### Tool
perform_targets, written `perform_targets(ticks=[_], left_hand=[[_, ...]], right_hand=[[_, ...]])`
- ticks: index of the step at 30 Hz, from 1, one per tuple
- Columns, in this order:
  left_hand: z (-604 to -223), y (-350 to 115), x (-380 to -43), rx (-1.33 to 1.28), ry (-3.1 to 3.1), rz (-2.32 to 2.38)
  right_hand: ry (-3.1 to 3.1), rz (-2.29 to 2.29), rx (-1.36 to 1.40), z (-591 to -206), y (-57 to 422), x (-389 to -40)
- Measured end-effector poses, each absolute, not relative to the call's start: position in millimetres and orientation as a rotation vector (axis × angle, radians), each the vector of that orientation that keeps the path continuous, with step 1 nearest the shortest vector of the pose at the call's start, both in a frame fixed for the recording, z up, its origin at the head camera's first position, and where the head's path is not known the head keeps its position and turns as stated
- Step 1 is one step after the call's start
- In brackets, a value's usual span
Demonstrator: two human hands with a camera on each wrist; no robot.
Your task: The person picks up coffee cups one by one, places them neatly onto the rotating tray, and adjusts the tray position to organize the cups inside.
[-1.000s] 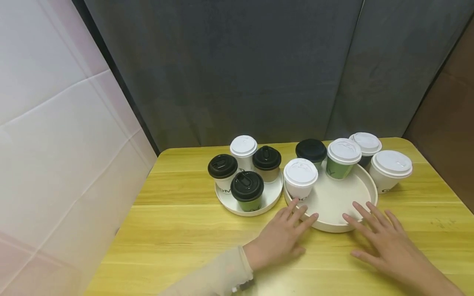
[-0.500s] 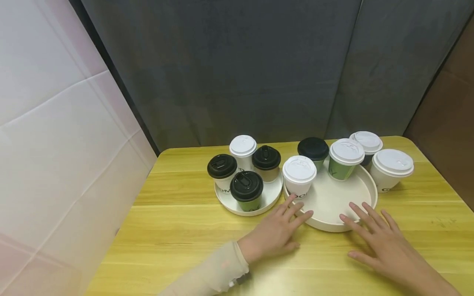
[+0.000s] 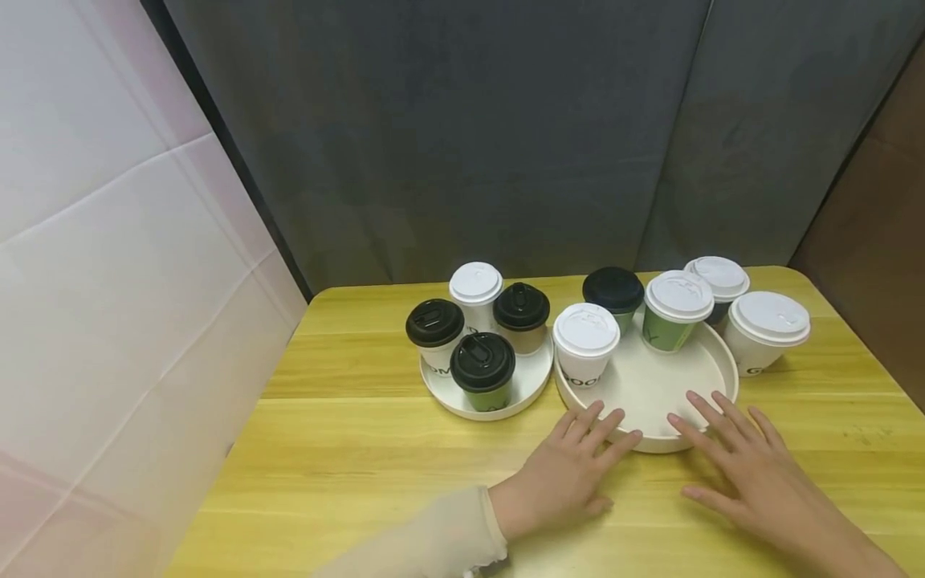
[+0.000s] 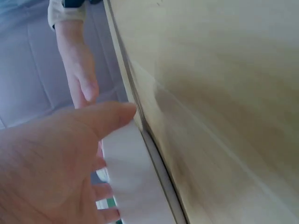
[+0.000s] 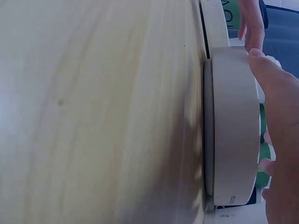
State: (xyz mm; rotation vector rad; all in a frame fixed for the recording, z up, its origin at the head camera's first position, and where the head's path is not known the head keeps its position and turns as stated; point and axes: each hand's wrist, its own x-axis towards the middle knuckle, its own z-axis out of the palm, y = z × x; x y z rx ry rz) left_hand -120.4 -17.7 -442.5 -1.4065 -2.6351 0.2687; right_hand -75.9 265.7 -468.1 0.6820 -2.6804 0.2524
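My left hand (image 3: pixel 560 482) is spread low at the front left of a round cream tray (image 3: pixel 665 401), its fingertips at the rim. My right hand (image 3: pixel 747 482), fingers also spread, lies against the front right rim. On the tray stand a white paper coffee cup (image 3: pixel 587 345) with a white lid, a green cup (image 3: pixel 665 331) with a white lid, and a black-lidded cup (image 3: pixel 613 291) at the back. The left wrist view shows my left thumb (image 4: pixel 112 116) by the tray's side wall (image 4: pixel 135 172). In the right wrist view, my right hand (image 5: pixel 280 107) lies along the tray wall (image 5: pixel 236 126).
Left of the tray is a smaller white plate (image 3: pixel 533 385) bearing several lidded cups, one being a green black-lidded cup (image 3: pixel 482 371). Right of the tray stand a white cup (image 3: pixel 768 329) and a dark cup with a white lid (image 3: pixel 718 277). A dark partition (image 3: pixel 470 144) rises behind the table (image 3: pixel 347 474).
My left hand shifts a little left, then back right along the front rim. The cups at the tray's back appear slightly farther right. My right hand stays nearly in place.
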Motion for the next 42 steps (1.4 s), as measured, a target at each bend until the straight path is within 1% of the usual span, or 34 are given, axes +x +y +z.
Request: perform_targets(ticks=[5,10,18,29,37,42], left_hand=[[-442,-3,-112,-1.364,-2.64,0.322],[-440,2,-110,-1.329,-2.67,0.369],[-444,-12,-119,-1.33,-2.714,0.289],[-440,-39,-140,-1.422,-2.727,0.12],[-433,-43,-141,-1.436,-2.707,0.118],[-430,-41,-140,-1.437,-2.75,0.137]], right_hand=[[-2.681,0.252,0.674,-467,268,-76],[-2.685,0.247,0.672,-466,269,-76],[-2.697,0.248,0.672,-465,267,-76],[-2.69,0.25,0.705,-468,259,-76],[-2.666,0.261,0.712,-467,262,-78],[-2.592,0.313,0.733,-459,270,-85]])
